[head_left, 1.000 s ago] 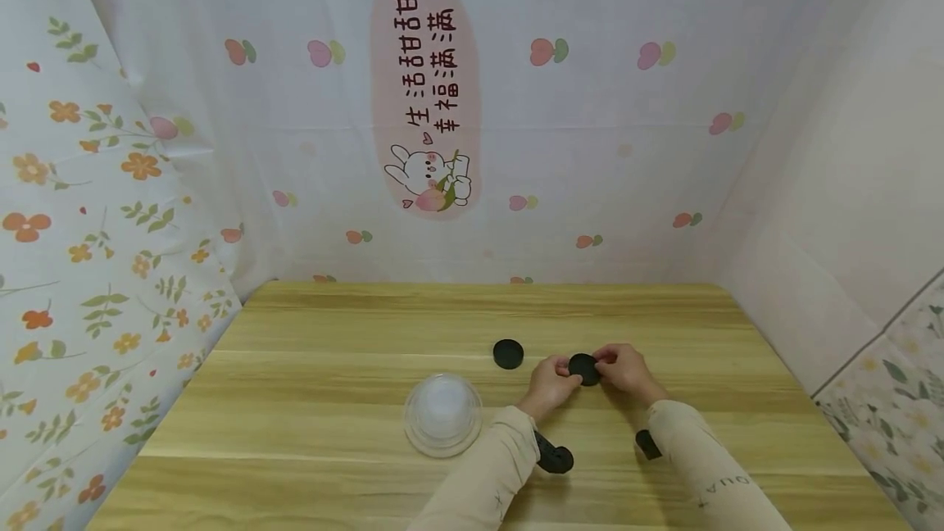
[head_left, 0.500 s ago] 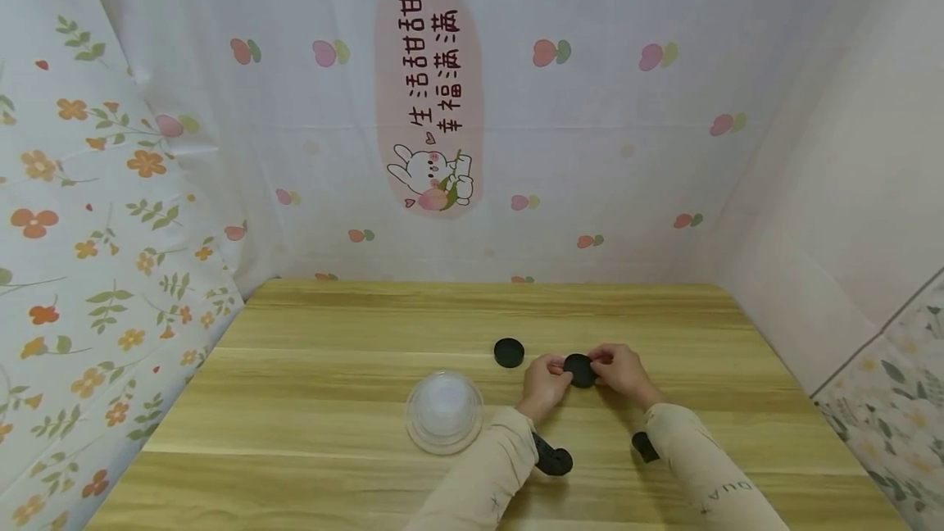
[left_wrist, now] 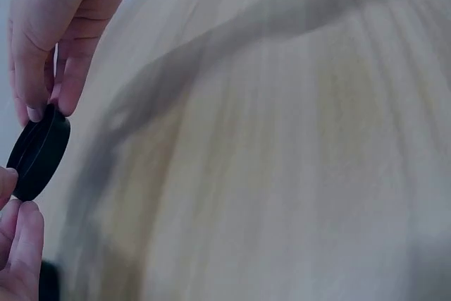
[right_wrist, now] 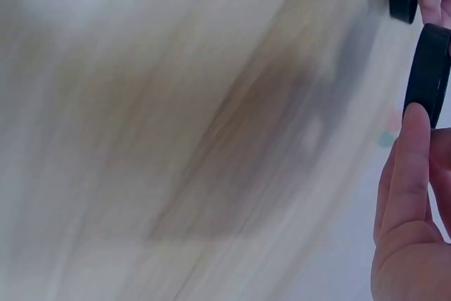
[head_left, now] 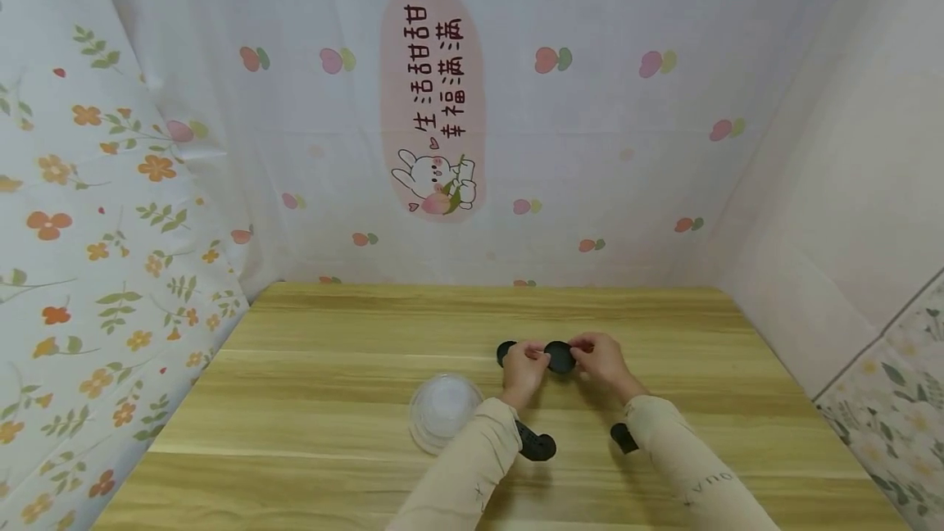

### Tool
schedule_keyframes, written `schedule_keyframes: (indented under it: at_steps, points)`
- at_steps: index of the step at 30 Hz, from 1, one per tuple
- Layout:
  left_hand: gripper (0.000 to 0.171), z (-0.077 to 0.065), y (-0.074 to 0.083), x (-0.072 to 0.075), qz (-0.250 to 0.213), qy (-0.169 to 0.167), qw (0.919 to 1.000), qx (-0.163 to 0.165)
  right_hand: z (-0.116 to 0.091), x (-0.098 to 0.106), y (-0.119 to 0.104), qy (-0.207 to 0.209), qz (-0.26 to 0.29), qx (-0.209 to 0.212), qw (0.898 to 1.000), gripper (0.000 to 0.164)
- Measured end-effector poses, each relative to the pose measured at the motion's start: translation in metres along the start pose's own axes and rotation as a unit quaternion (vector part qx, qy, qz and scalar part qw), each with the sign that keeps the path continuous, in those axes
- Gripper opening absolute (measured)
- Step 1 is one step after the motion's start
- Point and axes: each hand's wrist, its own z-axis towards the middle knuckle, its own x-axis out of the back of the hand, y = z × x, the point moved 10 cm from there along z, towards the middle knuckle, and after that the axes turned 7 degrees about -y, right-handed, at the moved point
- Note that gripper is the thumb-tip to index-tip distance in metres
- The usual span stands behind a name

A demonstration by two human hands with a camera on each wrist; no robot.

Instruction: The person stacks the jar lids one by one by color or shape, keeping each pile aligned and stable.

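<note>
Both hands hold a shallow black round lid [head_left: 560,357] by its edge, the left hand [head_left: 522,371] at its left and the right hand [head_left: 601,360] at its right. In the left wrist view the lid [left_wrist: 41,153] is tilted, its raised rim showing, with the left fingers [left_wrist: 25,244] below and the right hand [left_wrist: 60,22] above. The right wrist view shows the lid [right_wrist: 427,72] on edge above the right fingertips [right_wrist: 416,121]. A second black round piece [head_left: 505,351] lies just beyond the left hand, which partly hides it.
Clear plastic bowls or lids [head_left: 445,412], stacked, stand on the wooden table [head_left: 310,367] left of the left forearm. Black wrist devices [head_left: 537,444] hang below both sleeves. Patterned cloth [head_left: 590,146] borders the table at the back and sides.
Both hands have moved left with the lid, and slightly away from the body in the last half second. The left hand now overlaps the second black piece, which was in full view.
</note>
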Motion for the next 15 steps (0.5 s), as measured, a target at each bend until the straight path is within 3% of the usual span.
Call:
schedule_keyframes:
  at_steps: [4,7,10,12,14,15]
  points:
    - [0.01,0.005,-0.001,0.015,-0.001,-0.002,1.0,0.008,0.008,-0.012,-0.007,-0.004,0.018,0.011,1.0,0.014]
    - [0.009,0.015,-0.006,0.022,0.023,-0.003,0.9997,-0.01,0.015,-0.021,-0.012,-0.003,0.031,0.016,0.999,0.014]
    - [0.007,0.063,-0.073,0.001,0.052,-0.011,0.9979,-0.038,0.02,-0.028,-0.017,0.002,0.036,0.015,0.999,0.014]
    - [0.008,0.103,-0.136,-0.021,0.067,-0.018,0.9963,-0.05,0.023,-0.033,-0.019,0.003,0.039,0.013,0.999,0.014]
    - [0.009,0.147,-0.209,-0.043,0.062,-0.027,0.9965,-0.05,0.025,-0.038,-0.022,0.001,0.04,0.013,0.999,0.014]
    - [0.01,0.16,-0.231,-0.049,0.067,-0.033,0.9967,-0.032,0.026,-0.04,-0.024,0.0,0.04,0.014,0.999,0.014]
